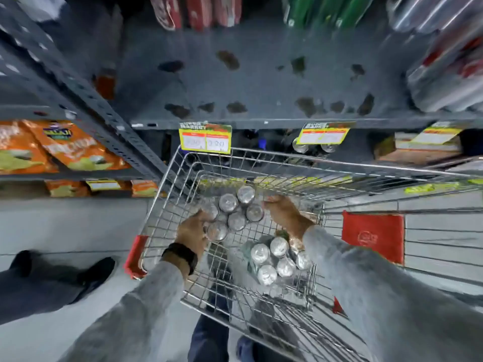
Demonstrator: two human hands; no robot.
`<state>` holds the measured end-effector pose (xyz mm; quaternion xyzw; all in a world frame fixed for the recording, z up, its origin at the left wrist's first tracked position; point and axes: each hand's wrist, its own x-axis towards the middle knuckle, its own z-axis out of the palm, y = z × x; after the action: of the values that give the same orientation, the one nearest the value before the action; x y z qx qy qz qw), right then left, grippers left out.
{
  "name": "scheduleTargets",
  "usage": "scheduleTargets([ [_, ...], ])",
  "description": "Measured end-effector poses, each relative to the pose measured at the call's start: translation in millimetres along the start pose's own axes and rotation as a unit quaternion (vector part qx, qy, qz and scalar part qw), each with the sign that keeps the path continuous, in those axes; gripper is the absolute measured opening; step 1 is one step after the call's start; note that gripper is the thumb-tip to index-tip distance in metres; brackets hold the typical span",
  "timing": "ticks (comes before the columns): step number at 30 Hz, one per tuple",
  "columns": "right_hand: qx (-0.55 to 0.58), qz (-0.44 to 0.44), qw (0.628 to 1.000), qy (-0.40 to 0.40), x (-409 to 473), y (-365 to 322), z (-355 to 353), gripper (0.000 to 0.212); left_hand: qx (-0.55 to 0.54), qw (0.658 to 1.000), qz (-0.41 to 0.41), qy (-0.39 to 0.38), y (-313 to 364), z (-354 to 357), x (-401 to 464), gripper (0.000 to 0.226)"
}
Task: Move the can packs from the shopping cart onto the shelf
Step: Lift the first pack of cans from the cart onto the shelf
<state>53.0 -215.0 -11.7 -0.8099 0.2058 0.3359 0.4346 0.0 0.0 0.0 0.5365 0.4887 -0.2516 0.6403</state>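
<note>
Sleeves, grey, reach down from the near edge into the cart [167,184]; inside the cart, at its near right side, sits one can pack [274,259], tops up, untouched; further in, toward the cart's middle, lies a second pack [234,211], six silver tops showing; the left hand [193,235], with a dark band at the wrist, presses against that pack's left side, fingers curled round the nearest cans; the right hand [283,214] is at the pack's right side, fingers bent downward and loosely spread, and whether they touch the pack I cannot tell; a red flap [373,236] hangs on the cart's right part; beyond the cart's far rim hang yellow price tags [205,139] on the edge of the shelf [261,82]; the shelf above the cart is grey, stained with dark patches, bare in the middle; left of the cart, orange snack bags [60,147] fill a lower shelf; at the shelf's far back stand red and green packs, blurred; silver packs lie at its right end.
</note>
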Motion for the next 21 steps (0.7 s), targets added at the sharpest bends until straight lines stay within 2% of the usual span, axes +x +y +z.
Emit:
scheduleTargets([
  [2, 0.042, 0.024, 0.999, -0.005, 16, -7, 3, 0.027, -0.01, 1.0, 0.004, 0.027, -1, 1, 8, 0.02],
  [6, 0.142, 0.105, 0.984, 0.004, 32, -19, 15, 0.017, 0.004, 0.999, 0.024, 0.033, -9, -4, 12, 0.025],
  [8, 0.143, 0.117, 0.983, 0.007, 28, -20, 16, 0.018, 0.017, 0.999, 0.037, 0.034, -4, -6, 3, 0.025],
  [11, 0.129, 0.113, 0.985, 0.014, 6, -21, 9, 0.023, 0.024, 0.997, 0.065, 0.023, 1, -11, -11, 0.02],
  [14, 0.143, 0.104, 0.984, 0.026, -35, -29, -8, 0.022, 0.049, 0.995, 0.079, 0.024, 11, -18, -55, 0.021],
  [17, 0.153, 0.081, 0.985, 0.01, -91, -53, -33, 0.025, 0.032, 0.991, 0.126, 0.012, 29, -26, -114, 0.024],
  [20, 0.194, 0.037, 0.98, 0.018, -146, -81, -63, 0.023, 0.0, 0.985, 0.17, -0.024, 56, -34, -174, 0.044],
  [21, 0.207, 0.012, 0.978, 0.014, -163, -92, -73, 0.026, 0.01, 0.982, 0.189, -0.025, 67, -37, -191, 0.043],
])
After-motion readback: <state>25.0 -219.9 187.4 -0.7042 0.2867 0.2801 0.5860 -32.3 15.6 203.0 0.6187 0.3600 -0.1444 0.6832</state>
